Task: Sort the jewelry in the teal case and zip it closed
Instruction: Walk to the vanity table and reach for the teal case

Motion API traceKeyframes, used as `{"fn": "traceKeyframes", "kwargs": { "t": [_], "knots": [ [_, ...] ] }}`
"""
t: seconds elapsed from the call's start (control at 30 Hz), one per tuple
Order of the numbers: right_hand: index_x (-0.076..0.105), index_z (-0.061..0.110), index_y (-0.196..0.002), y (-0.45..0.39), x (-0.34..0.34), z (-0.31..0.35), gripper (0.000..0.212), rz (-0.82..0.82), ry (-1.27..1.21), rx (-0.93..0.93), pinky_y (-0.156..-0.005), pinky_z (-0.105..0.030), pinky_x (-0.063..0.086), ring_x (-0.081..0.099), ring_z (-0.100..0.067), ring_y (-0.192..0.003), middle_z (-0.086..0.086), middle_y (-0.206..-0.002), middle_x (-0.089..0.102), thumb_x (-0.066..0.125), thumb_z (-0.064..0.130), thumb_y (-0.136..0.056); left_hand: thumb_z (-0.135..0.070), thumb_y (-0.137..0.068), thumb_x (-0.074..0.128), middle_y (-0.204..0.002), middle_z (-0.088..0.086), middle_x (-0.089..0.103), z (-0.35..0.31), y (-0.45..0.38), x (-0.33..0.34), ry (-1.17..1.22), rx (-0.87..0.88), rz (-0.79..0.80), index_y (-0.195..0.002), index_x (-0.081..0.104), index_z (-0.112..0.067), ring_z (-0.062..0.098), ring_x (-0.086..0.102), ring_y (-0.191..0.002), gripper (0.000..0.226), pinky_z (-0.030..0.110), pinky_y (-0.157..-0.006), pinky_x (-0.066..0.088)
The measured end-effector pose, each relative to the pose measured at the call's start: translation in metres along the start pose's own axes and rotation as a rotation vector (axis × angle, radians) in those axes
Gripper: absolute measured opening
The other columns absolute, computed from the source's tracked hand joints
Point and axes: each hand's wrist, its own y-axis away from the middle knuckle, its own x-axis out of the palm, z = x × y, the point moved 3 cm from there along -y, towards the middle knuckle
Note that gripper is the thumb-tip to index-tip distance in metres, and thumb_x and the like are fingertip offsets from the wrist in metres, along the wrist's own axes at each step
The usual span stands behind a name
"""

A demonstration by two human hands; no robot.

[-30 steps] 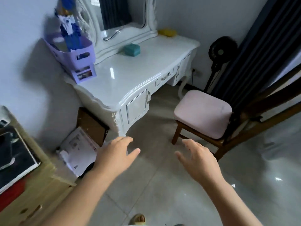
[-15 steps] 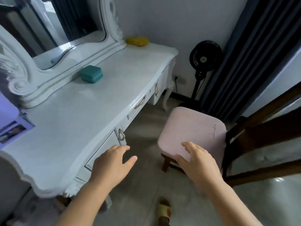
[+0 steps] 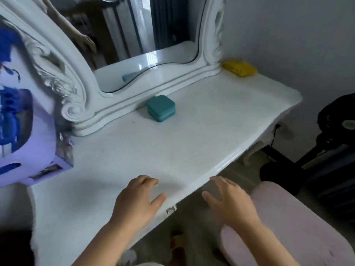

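A small square teal case (image 3: 161,107) lies closed on the white dressing table (image 3: 192,143), close to the base of the mirror. No jewelry shows outside it. My left hand (image 3: 137,203) hovers over the table's front edge, fingers loosely spread, holding nothing. My right hand (image 3: 231,201) hangs just off the front edge above the floor, fingers apart and empty. Both hands are well short of the case.
An ornate white mirror (image 3: 146,45) stands at the table's back. A purple organiser with blue items (image 3: 25,135) fills the left end. A yellow object (image 3: 239,67) lies at the far right corner. A pink cushioned chair (image 3: 288,227) sits lower right, a black fan (image 3: 340,127) beyond it.
The view has closed in on the dressing table. Both hands now reach its front edge, and the teal case is nearer and more central.
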Motion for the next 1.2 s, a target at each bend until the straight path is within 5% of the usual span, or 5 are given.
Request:
{"fn": "traceKeyframes", "kwargs": {
  "t": [0.3, 0.6, 0.83, 1.2],
  "knots": [
    [0.045, 0.026, -0.128, -0.152, -0.029, 0.033, 0.049, -0.025, 0.04, -0.151, -0.09, -0.028, 0.041, 0.055, -0.015, -0.112, 0.006, -0.127, 0.058, 0.052, 0.048, -0.085, -0.051, -0.084, 0.052, -0.13, -0.012, 0.048, 0.012, -0.121, -0.019, 0.032, -0.073, -0.045, -0.125, 0.049, -0.028, 0.009, 0.046, -0.118, 0.048, 0.023, -0.088, 0.041],
    [0.044, 0.024, -0.127, -0.252, -0.023, 0.023, 0.048, 0.133, 0.102, -0.307, -0.09, -0.028, 0.04, 0.052, -0.016, -0.115, 0.003, -0.124, 0.059, 0.051, 0.047, -0.085, -0.053, -0.083, 0.052, -0.134, -0.011, 0.047, 0.001, -0.189, 0.003, 0.077, -0.24, -0.053, -0.128, 0.046, -0.03, 0.009, 0.049, -0.117, 0.051, 0.022, -0.09, 0.042],
    [0.043, 0.024, -0.13, -0.321, -0.036, -0.022, 0.049, 0.311, 0.161, -0.545, -0.095, -0.028, 0.038, 0.05, -0.017, -0.118, 0.002, -0.128, 0.056, 0.049, 0.047, -0.087, -0.055, -0.079, 0.058, -0.142, -0.004, 0.045, -0.055, -0.24, 0.054, 0.062, -0.499, -0.102, -0.128, 0.048, -0.032, 0.014, 0.042, -0.127, 0.055, 0.029, -0.1, 0.039],
    [0.041, 0.021, -0.132, -0.35, -0.041, -0.088, 0.051, 0.43, 0.212, -0.754, -0.106, -0.027, 0.029, 0.03, -0.017, -0.133, 0.0, -0.144, 0.037, 0.049, 0.045, -0.088, -0.043, -0.083, 0.058, -0.145, 0.002, 0.04, -0.12, -0.246, 0.103, 0.123, -0.52, -0.177, -0.13, 0.049, -0.023, 0.016, 0.033, -0.134, 0.053, 0.027, -0.109, 0.026]
  ]
}}
